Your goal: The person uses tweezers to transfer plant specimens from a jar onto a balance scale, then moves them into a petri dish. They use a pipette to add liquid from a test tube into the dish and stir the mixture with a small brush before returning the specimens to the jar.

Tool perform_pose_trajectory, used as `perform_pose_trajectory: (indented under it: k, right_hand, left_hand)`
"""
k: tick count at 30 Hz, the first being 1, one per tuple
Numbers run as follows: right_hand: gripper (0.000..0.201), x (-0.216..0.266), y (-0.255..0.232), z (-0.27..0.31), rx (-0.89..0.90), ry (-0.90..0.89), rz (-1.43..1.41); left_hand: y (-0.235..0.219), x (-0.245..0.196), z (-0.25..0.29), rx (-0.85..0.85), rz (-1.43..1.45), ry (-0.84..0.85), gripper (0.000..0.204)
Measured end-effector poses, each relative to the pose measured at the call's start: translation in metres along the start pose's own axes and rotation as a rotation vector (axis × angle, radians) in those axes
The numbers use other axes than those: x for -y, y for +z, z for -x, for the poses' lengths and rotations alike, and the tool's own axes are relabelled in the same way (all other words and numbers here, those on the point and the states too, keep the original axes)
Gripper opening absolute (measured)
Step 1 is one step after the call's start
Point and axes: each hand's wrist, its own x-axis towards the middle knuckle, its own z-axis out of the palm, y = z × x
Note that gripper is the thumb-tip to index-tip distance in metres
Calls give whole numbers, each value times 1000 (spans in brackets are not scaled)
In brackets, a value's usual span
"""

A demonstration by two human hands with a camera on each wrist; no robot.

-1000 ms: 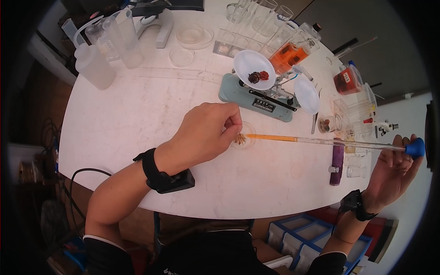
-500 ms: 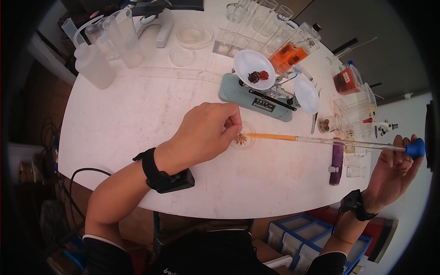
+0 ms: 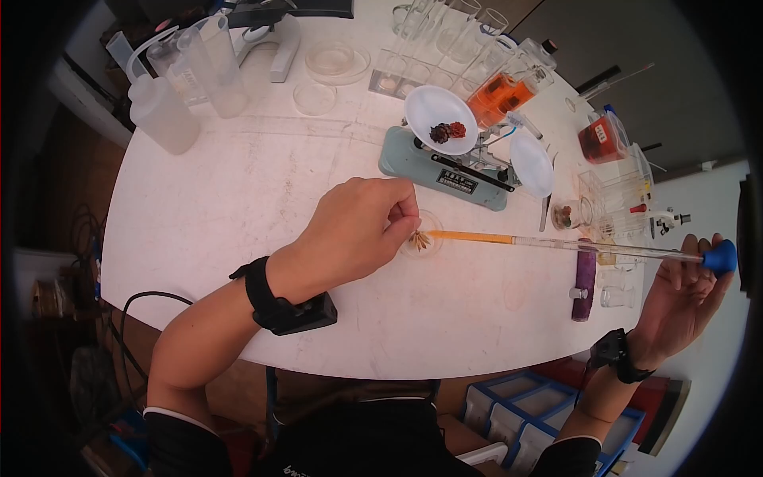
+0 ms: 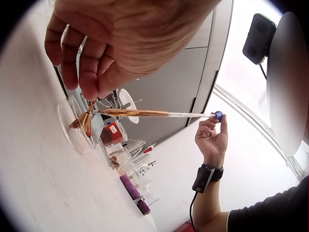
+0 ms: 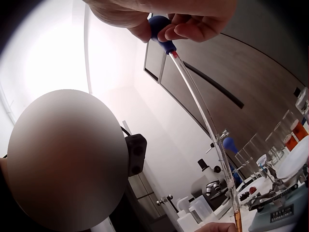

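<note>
My left hand [image 3: 350, 226] pinches the thin top of a brownish-yellow cluster [image 3: 419, 240] between thumb and fingertips. Its narrow, petal-like pieces spread downward in the left wrist view, over a shallow clear petri dish [image 4: 77, 142]. Raised at the far right, my right hand [image 3: 679, 298] grips the blue rubber bulb [image 3: 719, 257] of a long glass pipette [image 3: 548, 245]. Orange-brown liquid [image 4: 140, 113] fills the half of the pipette toward its tip, which ends right at the cluster. In the right wrist view, thumb and curled fingers close around the bulb [image 5: 159, 31].
Behind the dish stands a green balance [image 3: 397, 155]; dark red pieces [image 3: 447, 133] lie in its left pan. Test tubes in a rack [image 3: 429, 67] and an orange-filled container [image 3: 502, 97] are at the back. Plastic bottles [image 3: 163, 115] stand left, a purple cylinder [image 3: 584, 290] right.
The brown cluster has turned and shifted very slightly to the right over the dish. Both hands and the pipette stay almost exactly where they were.
</note>
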Motion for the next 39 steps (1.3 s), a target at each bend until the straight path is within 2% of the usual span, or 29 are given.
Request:
perform_pose_trajectory:
  k: [39]
  right_hand:
    - [44,4,3,1,-47,-11,27]
  left_hand:
    - [-1,-1,1,-15,15,-12,14]
